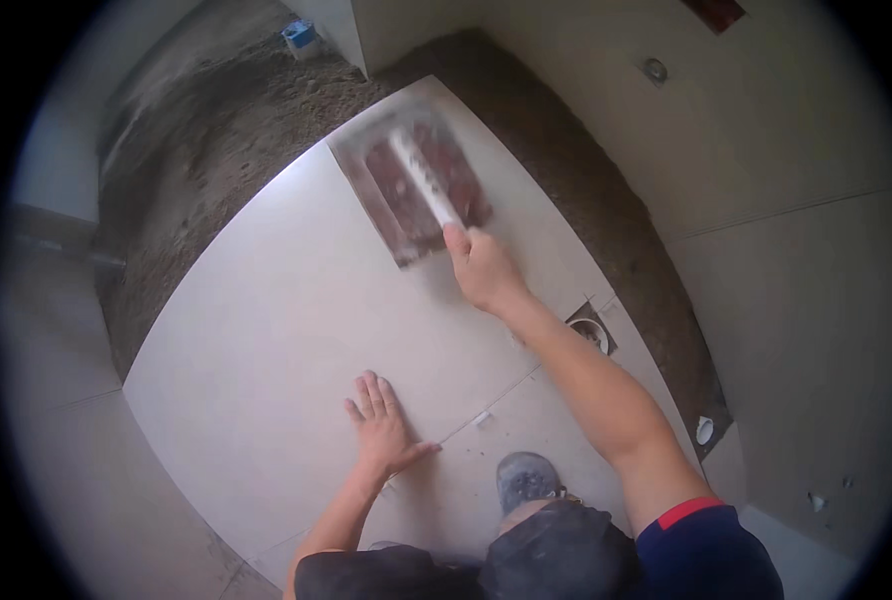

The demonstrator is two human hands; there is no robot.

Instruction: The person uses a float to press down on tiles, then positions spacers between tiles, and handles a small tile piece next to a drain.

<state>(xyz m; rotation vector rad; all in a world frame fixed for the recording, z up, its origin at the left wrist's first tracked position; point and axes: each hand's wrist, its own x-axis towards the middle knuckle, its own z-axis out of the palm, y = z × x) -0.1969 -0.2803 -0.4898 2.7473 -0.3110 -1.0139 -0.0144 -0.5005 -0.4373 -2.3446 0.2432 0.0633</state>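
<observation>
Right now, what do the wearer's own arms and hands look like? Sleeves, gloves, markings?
Both hands, left hand and right hand, are bare: no gloves, rings or watch visible. Forearms uncovered, no cables or markings I can make out. Right arm: navy sleeve ending near the elbow, red band along its edge. Left sleeve isn't in view.

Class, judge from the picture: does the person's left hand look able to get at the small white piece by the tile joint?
Probably yes: the left hand lies flat on the tile, its thumb extended toward the small white piece, and nothing visible stands between them.
</observation>
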